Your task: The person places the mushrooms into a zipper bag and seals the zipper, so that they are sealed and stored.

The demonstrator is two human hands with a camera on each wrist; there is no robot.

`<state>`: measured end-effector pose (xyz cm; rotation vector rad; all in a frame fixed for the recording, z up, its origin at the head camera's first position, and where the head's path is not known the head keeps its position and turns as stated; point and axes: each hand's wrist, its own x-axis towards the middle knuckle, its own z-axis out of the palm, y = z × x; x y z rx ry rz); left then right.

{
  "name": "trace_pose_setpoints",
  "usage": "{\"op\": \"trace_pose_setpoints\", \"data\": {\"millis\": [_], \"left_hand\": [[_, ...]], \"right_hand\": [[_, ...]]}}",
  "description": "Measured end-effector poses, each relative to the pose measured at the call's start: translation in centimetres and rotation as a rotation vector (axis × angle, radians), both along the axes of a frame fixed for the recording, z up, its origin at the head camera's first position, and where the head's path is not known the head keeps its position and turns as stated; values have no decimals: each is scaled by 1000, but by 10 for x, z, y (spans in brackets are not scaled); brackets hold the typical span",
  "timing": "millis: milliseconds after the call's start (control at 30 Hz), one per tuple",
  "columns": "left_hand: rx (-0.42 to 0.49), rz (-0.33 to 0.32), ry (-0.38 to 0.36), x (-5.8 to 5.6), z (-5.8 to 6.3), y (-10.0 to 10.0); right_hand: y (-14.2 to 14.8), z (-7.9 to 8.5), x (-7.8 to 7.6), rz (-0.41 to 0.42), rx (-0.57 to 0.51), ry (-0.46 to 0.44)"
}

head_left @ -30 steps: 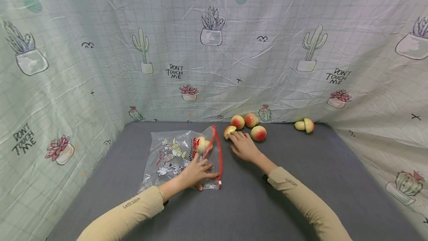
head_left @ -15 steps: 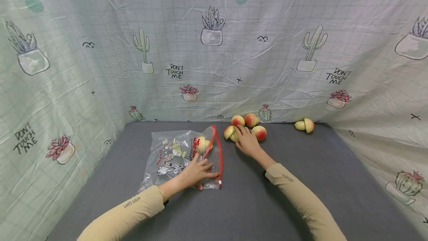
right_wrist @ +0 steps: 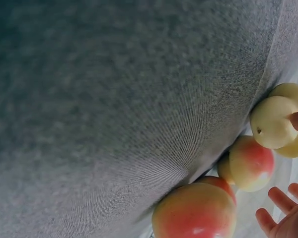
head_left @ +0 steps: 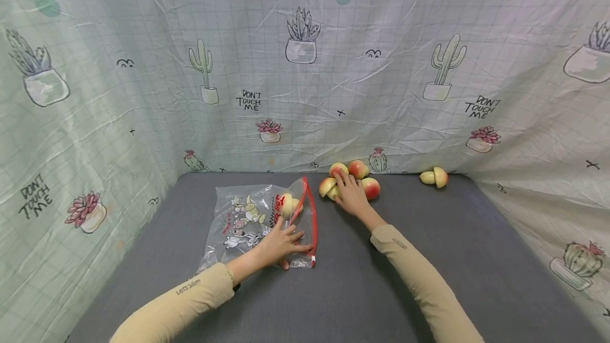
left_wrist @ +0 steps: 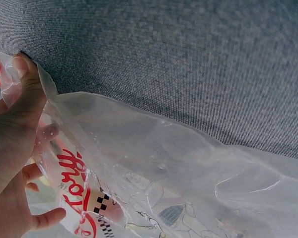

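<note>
My left hand (head_left: 282, 243) rests on a clear zip bag (head_left: 221, 234) with a red zip and printed cartoon animals, its fingers spread near the mouth. In the left wrist view the thumb (left_wrist: 29, 74) lies at the bag's edge. One toy mushroom (head_left: 289, 205) shows inside the bag. My right hand (head_left: 353, 198) reaches over a cluster of red-and-yellow toy mushrooms, fingers spread. It overlaps a mushroom (head_left: 326, 187) on its left, with fingertips right at the back mushroom (head_left: 338, 168). In the right wrist view the thumb touches a pale mushroom end (right_wrist: 272, 122).
Two more mushrooms are close by, one behind (head_left: 357, 169) and one right of the hand (head_left: 371, 188). Another mushroom (head_left: 434, 177) lies at the far right of the grey table (head_left: 452, 258). A cactus-print curtain (head_left: 333, 83) rises behind the table's back edge.
My right hand has moved slightly right and back, from the left mushroom of the cluster towards the back one. The left hand and the bag have stayed in place.
</note>
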<state>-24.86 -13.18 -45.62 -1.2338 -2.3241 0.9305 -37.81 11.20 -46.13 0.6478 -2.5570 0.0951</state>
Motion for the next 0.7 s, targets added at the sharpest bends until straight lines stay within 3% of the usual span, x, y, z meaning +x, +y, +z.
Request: {"op": "trace_pose_setpoints", "data": {"millis": [533, 700], "left_hand": [[-15, 16, -10, 1, 0, 0], [-17, 22, -16, 1, 1, 0]], "right_hand": [[-7, -5, -9, -13, 16, -171], [-7, -6, -9, -11, 7, -178]]}}
